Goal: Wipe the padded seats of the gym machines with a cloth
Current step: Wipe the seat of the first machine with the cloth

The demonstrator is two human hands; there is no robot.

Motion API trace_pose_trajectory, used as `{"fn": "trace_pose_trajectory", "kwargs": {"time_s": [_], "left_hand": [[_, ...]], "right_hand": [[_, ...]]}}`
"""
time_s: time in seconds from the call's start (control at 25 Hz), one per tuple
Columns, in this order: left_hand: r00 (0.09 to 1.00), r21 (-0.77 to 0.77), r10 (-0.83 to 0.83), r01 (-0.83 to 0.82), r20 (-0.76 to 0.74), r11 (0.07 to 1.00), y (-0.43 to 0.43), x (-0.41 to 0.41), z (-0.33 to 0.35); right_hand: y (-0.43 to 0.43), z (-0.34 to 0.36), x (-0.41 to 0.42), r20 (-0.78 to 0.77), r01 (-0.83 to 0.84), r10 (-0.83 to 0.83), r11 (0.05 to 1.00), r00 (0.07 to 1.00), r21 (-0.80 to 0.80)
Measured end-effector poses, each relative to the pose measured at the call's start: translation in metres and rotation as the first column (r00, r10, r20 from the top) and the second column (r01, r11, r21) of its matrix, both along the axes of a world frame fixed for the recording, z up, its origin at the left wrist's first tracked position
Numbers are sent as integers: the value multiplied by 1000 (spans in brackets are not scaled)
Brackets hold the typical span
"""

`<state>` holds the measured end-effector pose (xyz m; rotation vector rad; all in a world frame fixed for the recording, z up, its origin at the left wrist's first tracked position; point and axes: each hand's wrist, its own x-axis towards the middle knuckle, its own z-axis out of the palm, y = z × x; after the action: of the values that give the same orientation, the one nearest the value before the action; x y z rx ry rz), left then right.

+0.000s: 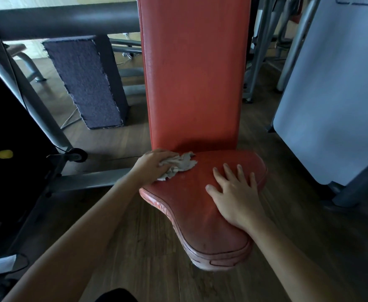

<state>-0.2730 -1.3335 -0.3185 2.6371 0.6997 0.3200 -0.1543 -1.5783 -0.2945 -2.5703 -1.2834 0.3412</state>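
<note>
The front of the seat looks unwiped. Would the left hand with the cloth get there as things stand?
Probably yes. The left hand holds the cloth at the seat's back corner, and bare seat runs to the front; the right hand lies flat to one side.

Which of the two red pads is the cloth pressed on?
The cloth is on the horizontal seat pad, at its back left edge under the left hand, not on the upright back pad behind it.

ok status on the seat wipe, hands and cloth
Left hand pressing crumpled cloth at back-left of red seat pad. Right hand flat on pad, empty. Nothing in the way.
</note>
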Motion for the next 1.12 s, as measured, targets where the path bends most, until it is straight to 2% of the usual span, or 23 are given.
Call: {"fn": "trace_pose_trajectory", "kwargs": {"time_s": [0.16,0.28,0.4,0.52,0.64,0.72,0.88,0.96,1.04,1.12], "left_hand": [[996,20,83,-83,13,996,-12,-3,3],[991,55,51,-58,122,997,-56,-32,5],[981,62,-57,46,186,997,-77,-51,1],[987,53,-67,60,144,997,-60,-39,3],[998,67,61,-63,31,996,-51,-14,9],[997,57,81,-80,-10,995,-52,-6,7],[999,3,-5,5,47,1000,-83,-16,10],[993,-80,-13,23,118,997,-113,-22,17],[969,-230,-66,122,236,966,-137,-26,25],[932,-466,-46,222,359,856,-142,-31,31]], "right_hand": [[1,-1,1,-11,-2,2,1000,1000,4],[1,-3,1,10,7,-7,1000,1000,25],[-1,-3,0,3,20,-21,997,1000,73],[-2,-2,1,-24,28,-26,995,999,92],[-4,-2,1,-64,58,-51,991,997,122],[-6,-2,1,-115,87,-66,978,991,190],[-12,1,0,-267,151,-36,894,963,423],[-17,2,0,-349,187,5,836,937,516],[-26,2,0,-373,185,59,790,926,584],[-34,6,-1,-376,155,108,781,921,605]]}}
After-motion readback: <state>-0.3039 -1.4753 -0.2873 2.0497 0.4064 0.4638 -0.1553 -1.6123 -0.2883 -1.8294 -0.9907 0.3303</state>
